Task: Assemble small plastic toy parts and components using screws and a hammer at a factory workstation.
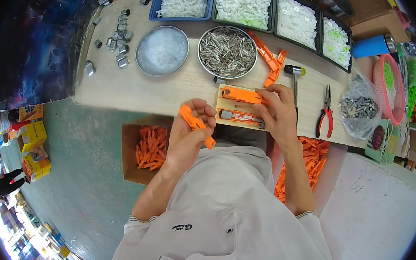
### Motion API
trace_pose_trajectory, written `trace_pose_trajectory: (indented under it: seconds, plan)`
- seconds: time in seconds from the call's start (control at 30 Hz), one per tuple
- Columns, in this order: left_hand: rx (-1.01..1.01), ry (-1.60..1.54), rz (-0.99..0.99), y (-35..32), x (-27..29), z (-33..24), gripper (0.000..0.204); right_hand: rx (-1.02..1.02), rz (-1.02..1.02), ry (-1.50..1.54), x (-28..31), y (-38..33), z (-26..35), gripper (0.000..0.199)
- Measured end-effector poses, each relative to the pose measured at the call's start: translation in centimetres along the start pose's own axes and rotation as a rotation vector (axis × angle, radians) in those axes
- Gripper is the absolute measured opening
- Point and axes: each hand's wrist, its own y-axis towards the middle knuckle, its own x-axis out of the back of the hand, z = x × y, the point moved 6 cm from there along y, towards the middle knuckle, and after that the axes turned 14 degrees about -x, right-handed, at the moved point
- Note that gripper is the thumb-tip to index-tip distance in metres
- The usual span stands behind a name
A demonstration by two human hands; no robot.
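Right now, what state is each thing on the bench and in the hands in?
left hand: closed around an orange plastic piece
right hand: fingers on the upper orange piece in the wooden jig
steel bowl: full of metal pins
pliers: lying untouched
small hammer: lying untouched

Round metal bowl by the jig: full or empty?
Full. The metal bowl is heaped to its rim with small silver metal pins, just beyond the wooden jig.

Red-handled pliers (326, 115) lie beside a small hammer (295, 78), near a bowl of metal pins (227, 51).
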Motion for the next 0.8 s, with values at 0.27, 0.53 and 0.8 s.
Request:
trace_pose_trajectory:
  seconds: [0.27,0.53,0.8]
  plan:
    - [0.147,0.018,0.328,-1.4,-2.2,1.0,0.054,0.051,0.057,-0.183,-0.5,0.5,0.3,0.033]
    - [0.348,0.339,0.667,-2.0,-3.5,1.4,0.065,0.059,0.100,-0.158,1.3,-1.5,3.9,0.042]
    - [0.107,0.553,0.895,-1.5,-4.8,1.1,0.075,0.182,0.280,0.156,1.2,-6.7,3.3,0.041]
